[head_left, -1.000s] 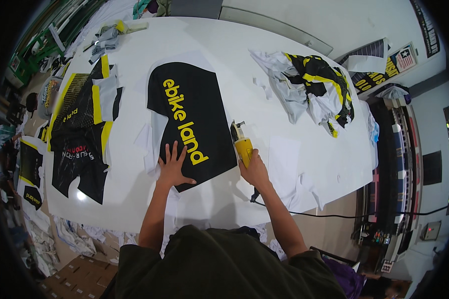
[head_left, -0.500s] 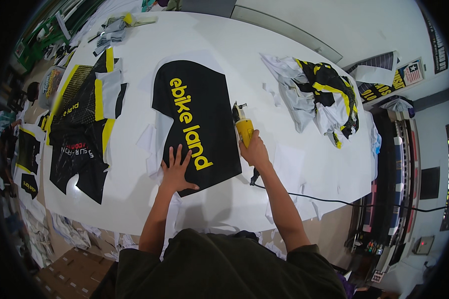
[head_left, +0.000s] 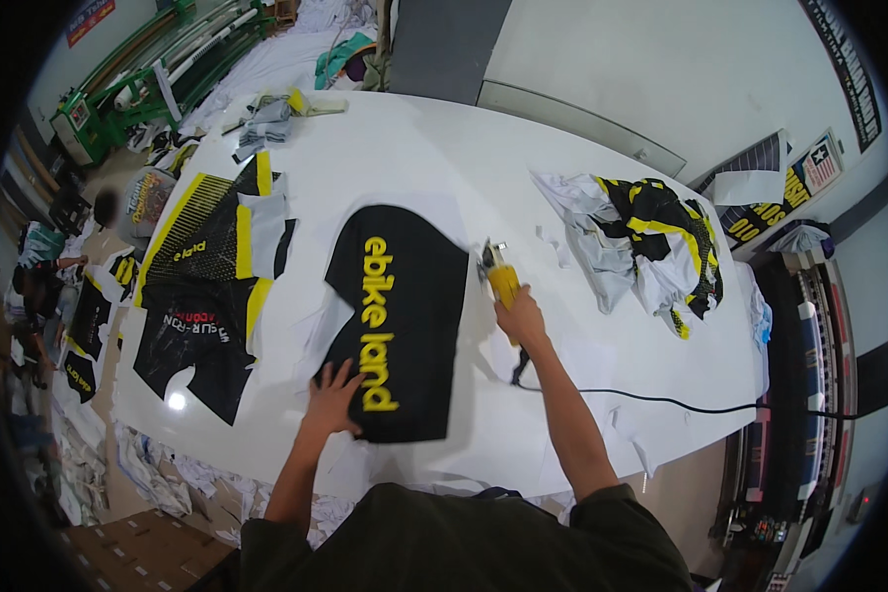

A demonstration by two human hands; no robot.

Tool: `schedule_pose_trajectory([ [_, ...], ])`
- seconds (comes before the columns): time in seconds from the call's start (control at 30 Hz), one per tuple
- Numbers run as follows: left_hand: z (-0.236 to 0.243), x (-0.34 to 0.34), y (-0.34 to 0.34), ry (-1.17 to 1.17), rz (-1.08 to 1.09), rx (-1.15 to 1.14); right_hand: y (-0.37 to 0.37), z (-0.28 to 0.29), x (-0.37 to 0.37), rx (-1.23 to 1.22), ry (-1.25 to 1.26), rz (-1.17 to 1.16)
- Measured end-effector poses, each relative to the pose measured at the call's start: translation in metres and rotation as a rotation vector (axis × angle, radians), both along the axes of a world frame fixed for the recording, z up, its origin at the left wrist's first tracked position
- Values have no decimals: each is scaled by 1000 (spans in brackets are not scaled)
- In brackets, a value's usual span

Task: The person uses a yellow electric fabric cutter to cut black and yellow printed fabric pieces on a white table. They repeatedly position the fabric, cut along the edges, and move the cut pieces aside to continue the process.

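My left hand (head_left: 333, 403) lies with fingers spread on the lower left edge of a black fabric piece (head_left: 425, 335) with yellow lettering, which rests over white sheeting on the table. My right hand (head_left: 519, 318) grips a yellow electric cloth cutter (head_left: 503, 279) just right of the black piece's upper right corner, with a small gap between them. The cutter's black cord (head_left: 661, 400) runs off to the right. Black, yellow and grey printed pieces (head_left: 192, 326) lie to the left.
The white table (head_left: 434, 138) holds crumpled fabric (head_left: 651, 247) at right and folded pieces (head_left: 266, 123) at back left. A green roller machine (head_left: 84, 128) stands back left, rolls (head_left: 809, 355) at right, a wall behind. Another person (head_left: 35, 296) is at far left; scraps litter the floor.
The black piece has turned clockwise so its lettering runs more upright, with my left hand on it. The cutter sits a little farther from its edge. The whole view has shifted, showing more room behind.
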State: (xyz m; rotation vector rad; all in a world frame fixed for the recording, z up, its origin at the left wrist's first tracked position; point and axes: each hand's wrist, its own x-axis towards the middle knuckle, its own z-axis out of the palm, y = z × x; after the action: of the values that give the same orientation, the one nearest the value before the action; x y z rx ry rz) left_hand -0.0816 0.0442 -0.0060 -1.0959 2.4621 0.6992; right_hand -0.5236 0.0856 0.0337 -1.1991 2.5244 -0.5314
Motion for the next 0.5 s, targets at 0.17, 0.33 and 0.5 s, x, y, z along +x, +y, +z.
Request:
schedule_pose_trajectory([
  [0.17, 21, -7, 1, 107, 354, -140, 113, 14, 38, 80, -64, 3],
  [0.33, -19, -97, 14, 306, 442, -363, 204, 26, 87, 89, -41, 78],
  [0.5, -28, -100, 52, 186, 361, -212, 271, 37, 120, 128, -113, 76],
])
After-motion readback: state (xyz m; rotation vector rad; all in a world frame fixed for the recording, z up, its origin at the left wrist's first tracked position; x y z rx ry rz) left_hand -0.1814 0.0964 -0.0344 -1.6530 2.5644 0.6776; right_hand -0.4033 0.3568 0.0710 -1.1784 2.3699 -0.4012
